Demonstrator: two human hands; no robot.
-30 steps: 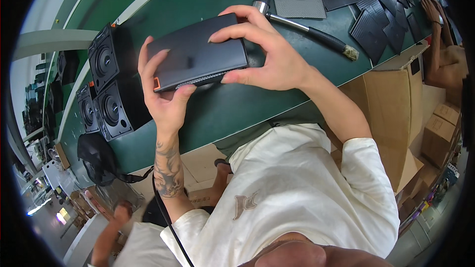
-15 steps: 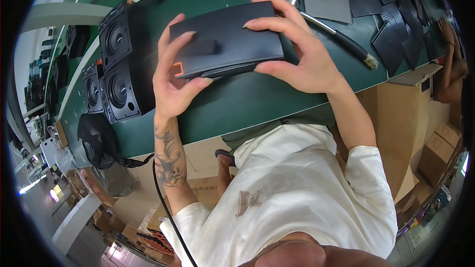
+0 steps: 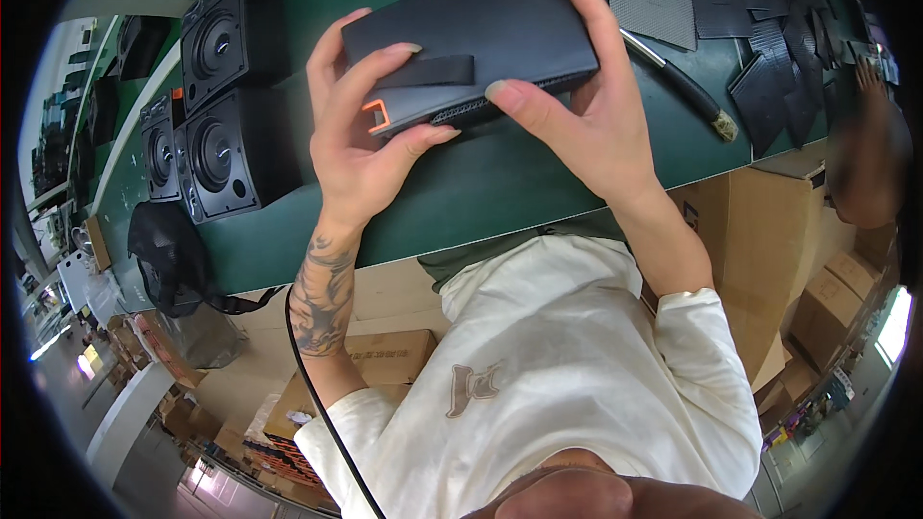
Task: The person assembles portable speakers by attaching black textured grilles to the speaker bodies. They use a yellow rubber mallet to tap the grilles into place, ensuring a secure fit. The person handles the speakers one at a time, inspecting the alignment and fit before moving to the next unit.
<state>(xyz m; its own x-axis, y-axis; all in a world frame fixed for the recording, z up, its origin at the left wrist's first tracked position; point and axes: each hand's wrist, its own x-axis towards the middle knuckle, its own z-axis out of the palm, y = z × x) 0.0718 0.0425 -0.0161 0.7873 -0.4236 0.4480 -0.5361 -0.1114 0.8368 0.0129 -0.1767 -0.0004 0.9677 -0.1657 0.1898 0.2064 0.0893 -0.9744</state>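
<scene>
Between my hands is a black speaker (image 3: 481, 24), lifted above the green table and slightly tilted. Its mesh-covered edge faces me, with an orange rim at the left corner and a dark strap-like strip across its side. My left hand (image 3: 361, 125) grips the left end, thumb beneath the near edge and fingers over the top. At the other end, my right hand (image 3: 586, 106) holds the speaker with its thumb on the near edge and a finger at the far corner; its other fingers are hidden.
Several black speakers (image 3: 216, 149) with round cones stand at left, near a black bag (image 3: 168, 255). A hammer-like tool (image 3: 678, 82) lies right, its head hidden. Beyond are a grey mesh panel (image 3: 651, 0) and dark sheets (image 3: 760, 96). Another person's blurred arm (image 3: 868, 144) shows far right.
The speaker has come up a little and to the right in the picture, its right end raised. My right fingers have shifted toward its far corner. Both hands keep their hold.
</scene>
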